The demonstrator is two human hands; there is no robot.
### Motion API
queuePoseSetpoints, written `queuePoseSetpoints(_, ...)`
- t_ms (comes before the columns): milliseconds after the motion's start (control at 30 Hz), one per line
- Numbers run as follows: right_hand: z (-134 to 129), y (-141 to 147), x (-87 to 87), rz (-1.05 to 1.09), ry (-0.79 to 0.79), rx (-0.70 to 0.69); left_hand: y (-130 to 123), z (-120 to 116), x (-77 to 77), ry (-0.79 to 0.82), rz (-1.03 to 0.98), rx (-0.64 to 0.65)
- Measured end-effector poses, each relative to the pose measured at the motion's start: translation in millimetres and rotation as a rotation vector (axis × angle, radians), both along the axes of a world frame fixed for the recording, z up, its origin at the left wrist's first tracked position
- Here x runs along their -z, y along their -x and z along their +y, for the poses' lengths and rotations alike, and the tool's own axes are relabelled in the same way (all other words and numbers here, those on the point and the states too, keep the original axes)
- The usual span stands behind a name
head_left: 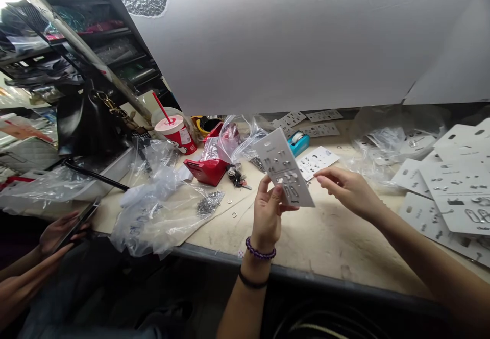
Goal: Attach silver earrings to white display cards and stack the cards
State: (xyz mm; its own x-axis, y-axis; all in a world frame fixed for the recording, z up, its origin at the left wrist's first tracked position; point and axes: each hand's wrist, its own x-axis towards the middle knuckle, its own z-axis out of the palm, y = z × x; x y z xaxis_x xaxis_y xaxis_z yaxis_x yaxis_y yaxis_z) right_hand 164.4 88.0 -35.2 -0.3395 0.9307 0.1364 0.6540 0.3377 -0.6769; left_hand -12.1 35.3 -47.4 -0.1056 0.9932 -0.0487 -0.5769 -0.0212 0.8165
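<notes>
My left hand (267,215) grips a white earring card (284,168) by its lower left edge, tilted above the table. Several pairs of small metal earrings are fixed on its face. To the right of the card, my right hand (344,188) hovers with thumb and forefinger pinched together; whether something tiny sits between them I cannot make out. Behind the fingers lies another earring card (317,161) on the table. A small heap of metal pieces (210,203) and a few loose rings (234,215) lie to the left of my left hand.
Stacked earring cards (459,191) cover the right side. A blue tape dispenser (299,143), a red tray (205,170), a red cup (176,134) with a straw and plastic bags (153,211) stand around. At left, another person's hands (61,234) hold a phone (78,221).
</notes>
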Motion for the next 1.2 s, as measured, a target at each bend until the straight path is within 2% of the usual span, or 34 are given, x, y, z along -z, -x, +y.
queuePoseSetpoints(67,11.5,0.9,5.7,-0.169,-0.031,-0.060,0.5,-1.5,-2.8,0.008,-0.152,-0.001)
queuePoseSetpoints(200,14.9,6.7,13.7,-0.307,-0.047,-0.112,0.6,-5.3,-6.4,0.076,-0.349,0.046)
queuePoseSetpoints(367,11.3,10.7,18.1,-0.364,-0.086,-0.135,-0.2,-6.4,-1.9,0.152,-0.574,0.175)
queuePoseSetpoints(500,14.1,12.0,22.5,-0.339,-0.099,-0.131,-5.1,-9.3,0.6,0.145,-0.595,0.279)
queuePoseSetpoints(567,9.6,13.2,18.6,-0.304,-0.098,-0.120,-9.0,-11.9,0.8,0.131,-0.618,0.336)
queuePoseSetpoints(633,-2.5,15.0,8.0,-0.172,-0.081,-0.098,-13.1,-14.6,0.3,0.120,-0.648,0.386)
queuePoseSetpoints(667,-11.0,16.1,0.9,-0.065,-0.069,-0.085,-15.2,-15.8,-0.2,0.116,-0.655,0.404)
queuePoseSetpoints(733,-30.0,19.0,-14.0,0.305,-0.008,-0.037,-19.2,-17.9,-2.0,0.098,-0.650,0.423)
queuePoseSetpoints(800,-46.7,22.5,-25.8,0.504,0.016,-0.041,-22.7,-19.3,-4.4,0.064,-0.626,0.434)
queuePoseSetpoints(867,-57.1,26.0,-31.8,0.569,0.053,-0.080,-25.6,-20.4,-7.2,0.036,-0.586,0.438)
queuePoseSetpoints(967,-61.2,29.5,-31.2,0.603,0.103,-0.102,-28.4,-21.7,-11.0,0.024,-0.507,0.414)
queuePoseSetpoints(1200,-60.4,27.8,-27.7,0.570,0.003,-0.082,-29.3,-23.3,-10.4,-0.005,-0.353,0.342)
